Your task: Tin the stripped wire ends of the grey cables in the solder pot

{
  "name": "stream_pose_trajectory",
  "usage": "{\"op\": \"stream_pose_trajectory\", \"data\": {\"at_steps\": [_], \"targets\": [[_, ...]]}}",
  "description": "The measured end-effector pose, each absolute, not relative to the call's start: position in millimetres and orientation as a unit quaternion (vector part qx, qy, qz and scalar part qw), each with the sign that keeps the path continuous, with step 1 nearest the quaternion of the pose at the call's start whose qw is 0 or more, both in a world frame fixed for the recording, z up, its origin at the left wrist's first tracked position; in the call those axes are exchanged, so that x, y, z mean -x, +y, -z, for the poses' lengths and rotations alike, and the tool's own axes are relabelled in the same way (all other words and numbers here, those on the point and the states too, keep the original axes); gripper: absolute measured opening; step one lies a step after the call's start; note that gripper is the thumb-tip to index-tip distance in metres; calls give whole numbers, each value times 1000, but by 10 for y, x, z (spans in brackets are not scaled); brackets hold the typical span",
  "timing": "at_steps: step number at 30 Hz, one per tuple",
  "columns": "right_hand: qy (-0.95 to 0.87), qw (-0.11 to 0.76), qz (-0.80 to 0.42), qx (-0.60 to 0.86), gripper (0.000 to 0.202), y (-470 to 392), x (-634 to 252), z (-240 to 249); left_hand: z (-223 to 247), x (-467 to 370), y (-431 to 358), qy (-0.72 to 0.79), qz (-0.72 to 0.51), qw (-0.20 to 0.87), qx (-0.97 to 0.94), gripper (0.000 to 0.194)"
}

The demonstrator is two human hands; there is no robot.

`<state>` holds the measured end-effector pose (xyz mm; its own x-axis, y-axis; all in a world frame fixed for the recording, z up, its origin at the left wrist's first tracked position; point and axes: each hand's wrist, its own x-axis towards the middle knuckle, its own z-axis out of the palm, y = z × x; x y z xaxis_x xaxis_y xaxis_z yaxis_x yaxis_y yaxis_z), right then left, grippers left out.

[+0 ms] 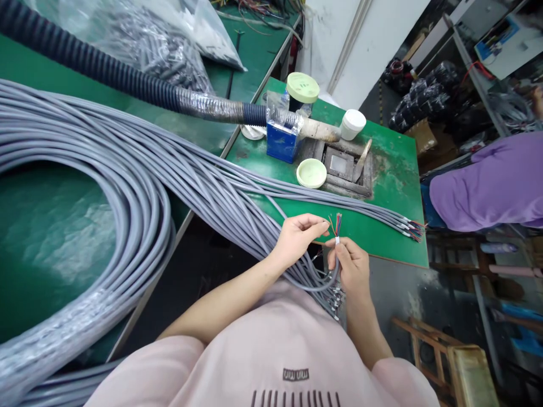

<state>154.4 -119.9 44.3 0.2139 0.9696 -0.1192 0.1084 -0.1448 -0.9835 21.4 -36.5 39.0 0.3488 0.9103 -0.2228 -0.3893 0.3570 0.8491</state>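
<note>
In the head view my right hand (pixel 353 264) grips a grey cable (pixel 333 277) just below its white-banded end. Thin coloured wires (pixel 338 224), red, blue and others, fan upward from that end. My left hand (pixel 302 236) is closed in a pinch beside them, thumb against forefinger, at one of the thin wires; its fingertips partly hide the spot. Below my hands hangs a bunch of other cable ends (pixel 336 302). More grey cables (pixel 237 198) run in from a large coil on the left. Across the green table lies a bundle of stripped cable ends (pixel 409 227).
A soldering pot (pixel 339 164) with a wooden-handled scraper sits beyond the cables, near a pale green lid (pixel 311 173), a white jar (pixel 353 124) and a blue box (pixel 281 143). A black corrugated hose (pixel 127 73) crosses above. A person in purple (pixel 487 181) is at the right.
</note>
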Motion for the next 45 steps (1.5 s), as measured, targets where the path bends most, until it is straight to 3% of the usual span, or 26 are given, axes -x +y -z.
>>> {"op": "stream_pose_trajectory", "data": {"at_steps": [10, 17, 24, 27, 36, 39, 45], "targets": [[-433, 494, -405, 636, 30, -1029, -1516, -532, -420, -281, -498, 332, -443, 720, -419, 20], [-402, 586, -307, 633, 20, -1011, -1455, -470, -495, -313, -516, 337, -458, 747, -344, 30], [-465, 520, -282, 658, 24, -1025, -1438, -459, -485, -306, -512, 337, -472, 754, -310, 33], [-463, 524, -253, 669, 31, -1000, -1428, -463, -429, -320, -504, 335, -465, 759, -309, 32], [-513, 515, -187, 661, 24, -797, -1490, -555, -323, -332, -451, 345, -480, 737, -328, 31], [-565, 473, -163, 656, 24, -606, -1573, -701, -321, -242, -360, 359, -491, 676, -417, 25], [-688, 353, -121, 623, 32, 78, -1710, -1008, -281, -47, -139, 377, -513, 394, -663, 13]]}}
